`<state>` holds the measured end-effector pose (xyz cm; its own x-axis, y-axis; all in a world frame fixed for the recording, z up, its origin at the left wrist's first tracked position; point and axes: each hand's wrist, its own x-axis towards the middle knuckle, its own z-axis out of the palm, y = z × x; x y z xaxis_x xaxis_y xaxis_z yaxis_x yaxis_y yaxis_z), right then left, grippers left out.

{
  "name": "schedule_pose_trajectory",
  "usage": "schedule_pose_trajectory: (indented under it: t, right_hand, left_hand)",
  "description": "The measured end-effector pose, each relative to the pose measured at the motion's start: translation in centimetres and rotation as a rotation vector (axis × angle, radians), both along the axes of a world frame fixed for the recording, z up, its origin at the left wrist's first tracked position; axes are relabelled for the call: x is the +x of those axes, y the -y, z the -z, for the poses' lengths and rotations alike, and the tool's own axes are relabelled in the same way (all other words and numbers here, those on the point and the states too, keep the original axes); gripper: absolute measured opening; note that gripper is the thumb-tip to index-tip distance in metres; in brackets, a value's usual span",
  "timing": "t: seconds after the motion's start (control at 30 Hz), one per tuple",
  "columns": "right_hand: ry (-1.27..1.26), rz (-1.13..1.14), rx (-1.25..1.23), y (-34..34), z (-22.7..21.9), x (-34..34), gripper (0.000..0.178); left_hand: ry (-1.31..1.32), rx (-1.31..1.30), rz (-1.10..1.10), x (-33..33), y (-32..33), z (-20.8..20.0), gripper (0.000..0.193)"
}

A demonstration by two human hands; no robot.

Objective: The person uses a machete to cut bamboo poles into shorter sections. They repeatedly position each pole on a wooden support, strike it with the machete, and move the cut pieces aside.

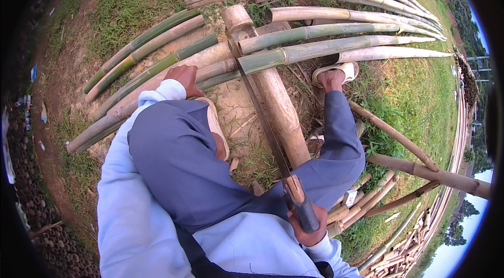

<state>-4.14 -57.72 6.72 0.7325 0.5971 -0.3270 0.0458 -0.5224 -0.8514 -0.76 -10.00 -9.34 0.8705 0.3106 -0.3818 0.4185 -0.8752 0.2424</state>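
Note:
My right hand (310, 230) is closed round the handle of a handsaw (263, 118), low in front of my body. The long, dark blade slants away up and to the left. Its far end lies against a green bamboo pole (268, 60), where the pole crosses a thick bamboo log (281, 105). Left of the blade, my left hand (185, 78) grips a bamboo pole, fingers bent over it; their undersides are hidden. Whether the blade has cut into the pole, I cannot tell.
Several long bamboo poles (357, 15) stretch away to the far right. Shorter green lengths (147, 42) lie at the left. My sandalled foot (336, 74) is near the pole ends. Bamboo props (399, 134) stand at the right, above cut pieces (370, 202). A bamboo heap (52, 236) lies lower left.

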Motion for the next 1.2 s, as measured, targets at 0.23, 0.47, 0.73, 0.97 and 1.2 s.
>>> schedule_pose_trajectory:
  t: [0.23,0.47,0.73,0.97,1.2]
  right_hand:
    - [0.125,-0.026,0.15,-11.1,7.1,7.2,0.019]
    - [0.081,-0.046,0.136,-10.5,7.7,7.2,0.032]
    - [0.064,-0.038,0.174,-10.8,7.0,7.5,0.032]
    - [0.107,-0.007,0.134,-10.7,7.1,7.2,0.024]
    - [0.01,-0.032,0.032,-1.5,1.6,1.7,0.035]
  left_hand:
    - [-0.051,-0.037,-0.01,0.6,0.0,-0.9,0.089]
    - [0.059,-0.101,-0.136,-0.3,-3.6,-0.4,0.081]
    - [-0.002,-0.147,-0.177,-0.9,-5.1,2.2,0.073]
    - [-0.111,0.023,-0.113,-1.3,0.6,0.3,0.082]
    - [-0.155,0.037,-0.133,-2.3,0.5,-0.6,0.078]
